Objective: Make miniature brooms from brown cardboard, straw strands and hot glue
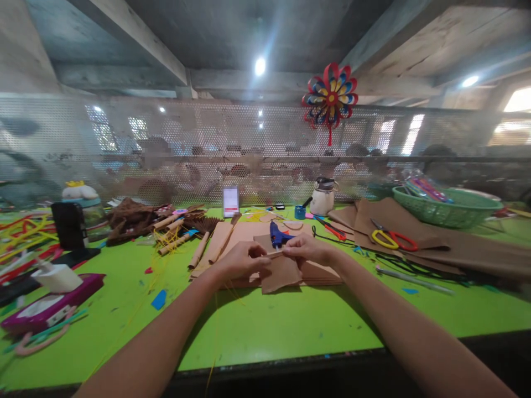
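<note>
In front of me, both hands are on a piece of brown paper, whose upper edge looks folded or rolled into a narrow strip. My left hand pinches the left end of that edge with thumb and fingers. At the other end, my right hand has its fingertips closed on the same edge. Just behind lies a blue glue gun, partly hidden by the right hand. A stack of light brown sheets lies under the paper.
Rolled paper tubes and yellow string lie left. To the right are scissors on brown paper, red-handled pliers and a green basket. A white jug and a phone stand behind. A purple power strip is front left.
</note>
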`<state>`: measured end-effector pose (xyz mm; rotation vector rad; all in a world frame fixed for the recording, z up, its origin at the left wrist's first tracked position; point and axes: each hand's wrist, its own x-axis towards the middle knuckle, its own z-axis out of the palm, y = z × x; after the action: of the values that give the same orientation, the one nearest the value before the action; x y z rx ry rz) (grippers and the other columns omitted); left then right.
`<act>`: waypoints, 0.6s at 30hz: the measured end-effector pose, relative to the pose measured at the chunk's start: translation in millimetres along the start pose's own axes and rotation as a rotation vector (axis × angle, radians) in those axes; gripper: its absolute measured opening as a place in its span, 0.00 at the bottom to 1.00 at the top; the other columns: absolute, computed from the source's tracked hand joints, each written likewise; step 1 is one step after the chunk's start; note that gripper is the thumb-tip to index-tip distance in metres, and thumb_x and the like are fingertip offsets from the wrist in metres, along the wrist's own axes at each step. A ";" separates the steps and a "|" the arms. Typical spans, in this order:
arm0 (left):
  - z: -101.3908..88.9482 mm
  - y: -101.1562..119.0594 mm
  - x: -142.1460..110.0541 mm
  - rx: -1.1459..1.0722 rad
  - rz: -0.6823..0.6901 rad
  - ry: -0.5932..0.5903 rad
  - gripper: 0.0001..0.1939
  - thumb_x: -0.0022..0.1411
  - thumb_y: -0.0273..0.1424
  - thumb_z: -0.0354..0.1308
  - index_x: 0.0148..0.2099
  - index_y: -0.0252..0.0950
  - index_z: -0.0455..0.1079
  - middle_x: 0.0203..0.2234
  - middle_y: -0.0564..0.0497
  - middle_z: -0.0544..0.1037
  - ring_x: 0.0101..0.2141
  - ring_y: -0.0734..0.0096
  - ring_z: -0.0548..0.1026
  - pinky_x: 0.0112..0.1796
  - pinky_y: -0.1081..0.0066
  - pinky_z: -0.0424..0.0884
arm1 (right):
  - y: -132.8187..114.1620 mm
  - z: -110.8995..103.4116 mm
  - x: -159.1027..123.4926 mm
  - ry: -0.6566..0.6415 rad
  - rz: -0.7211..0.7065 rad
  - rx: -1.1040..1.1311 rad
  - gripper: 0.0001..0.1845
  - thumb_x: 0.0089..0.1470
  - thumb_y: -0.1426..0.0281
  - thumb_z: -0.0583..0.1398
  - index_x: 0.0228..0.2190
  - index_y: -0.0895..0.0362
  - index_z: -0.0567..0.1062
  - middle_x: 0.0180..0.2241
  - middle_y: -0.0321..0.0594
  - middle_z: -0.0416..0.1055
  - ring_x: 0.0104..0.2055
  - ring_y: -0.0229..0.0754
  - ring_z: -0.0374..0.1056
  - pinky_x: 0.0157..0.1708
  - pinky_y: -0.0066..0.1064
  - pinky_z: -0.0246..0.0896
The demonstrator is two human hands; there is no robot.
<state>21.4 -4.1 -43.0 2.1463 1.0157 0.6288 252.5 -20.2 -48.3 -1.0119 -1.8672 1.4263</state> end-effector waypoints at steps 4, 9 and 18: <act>1.2 -4.6 0.8 -0.031 0.000 -0.022 0.10 0.48 0.35 0.59 0.28 0.32 0.69 0.21 0.53 0.70 0.23 0.75 0.64 0.25 0.74 0.60 | 3.0 -0.4 1.2 -0.018 0.008 0.020 0.22 0.43 0.52 0.62 0.22 0.60 0.68 0.16 0.30 0.64 0.17 0.31 0.61 0.19 0.23 0.58; -0.4 -10.3 2.9 -0.053 0.022 -0.027 0.11 0.50 0.37 0.59 0.24 0.34 0.66 0.19 0.54 0.68 0.22 0.76 0.63 0.24 0.74 0.58 | 4.7 -1.6 4.7 0.122 -0.082 -0.158 0.19 0.42 0.57 0.64 0.26 0.62 0.75 0.19 0.35 0.69 0.21 0.34 0.63 0.25 0.27 0.60; -9.5 22.3 -3.2 0.019 0.060 0.125 0.08 0.52 0.35 0.57 0.30 0.35 0.71 0.26 0.49 0.73 0.30 0.67 0.68 0.31 0.71 0.63 | 1.4 1.3 11.7 0.313 -0.247 -0.369 0.12 0.45 0.65 0.61 0.24 0.62 0.77 0.19 0.38 0.71 0.23 0.36 0.64 0.26 0.27 0.59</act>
<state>24.0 -13.6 -20.6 2.1836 1.0295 0.7939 245.3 -10.8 -49.9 -1.0577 -1.9719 0.7489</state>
